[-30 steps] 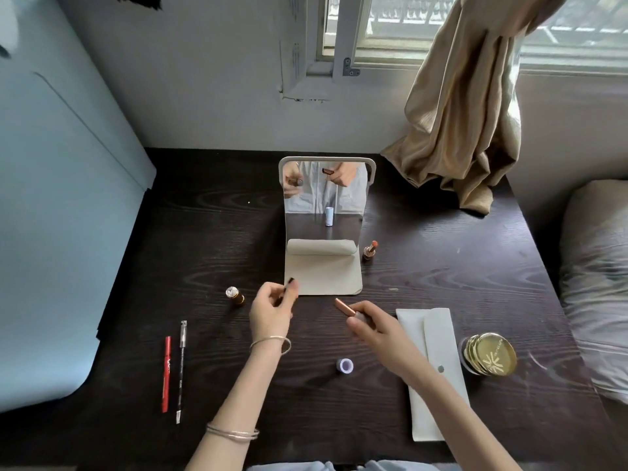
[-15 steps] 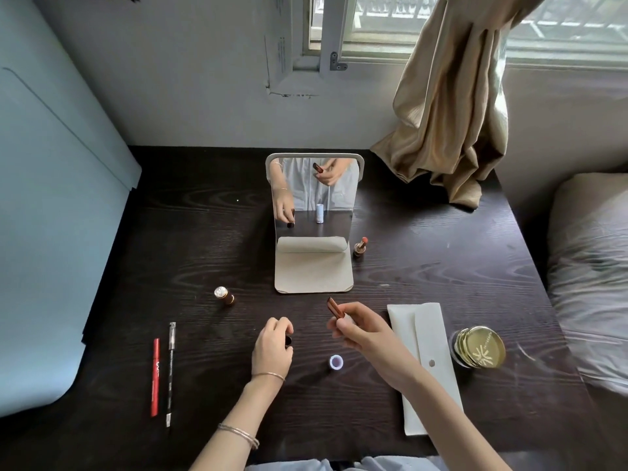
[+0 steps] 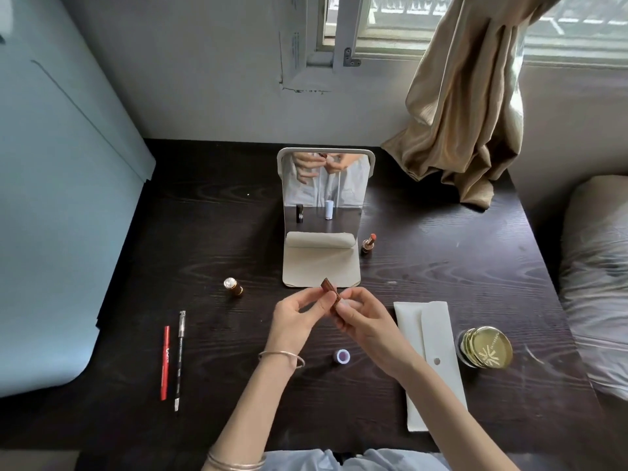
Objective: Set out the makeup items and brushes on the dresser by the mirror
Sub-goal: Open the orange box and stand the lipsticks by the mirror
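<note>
You had soft daylight from the window (image 3: 424, 25) behind the curtain (image 3: 465, 107), a dim dark table (image 3: 441, 253), and wide-angle bending at the edges.

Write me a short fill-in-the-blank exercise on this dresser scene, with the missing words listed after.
1. Both hands hold a brown ____ tube in front of the mirror.
2. The red pencil lies directly ____ of the black pencil.
3. The open lipstick stands at the mirror's ____ side.
4. The gold compact rests to the right of the white ____.

Missing words: lipstick; left; right; pouch
</note>
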